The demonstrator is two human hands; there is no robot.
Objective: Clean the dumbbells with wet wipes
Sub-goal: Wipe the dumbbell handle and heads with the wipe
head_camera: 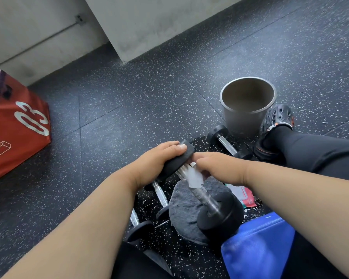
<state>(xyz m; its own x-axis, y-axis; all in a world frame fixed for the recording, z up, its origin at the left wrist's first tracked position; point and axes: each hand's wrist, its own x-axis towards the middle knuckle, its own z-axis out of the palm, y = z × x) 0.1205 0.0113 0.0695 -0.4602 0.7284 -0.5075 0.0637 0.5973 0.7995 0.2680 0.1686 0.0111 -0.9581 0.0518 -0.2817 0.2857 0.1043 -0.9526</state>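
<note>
A black dumbbell with a chrome handle is held tilted in front of me, its lower head resting near a grey cloth. My left hand grips the upper head of this dumbbell. My right hand holds a white wet wipe wrapped against the top of the handle. Another dumbbell lies on the floor behind my hands. Two more dumbbells lie below my left wrist, partly hidden by my arm.
A grey metal bucket stands on the speckled rubber floor, beside my foot in a black clog. A grey cloth and a red-green wipes packet lie under my arms. A red box marked 03 sits at left. Blue fabric is at lower right.
</note>
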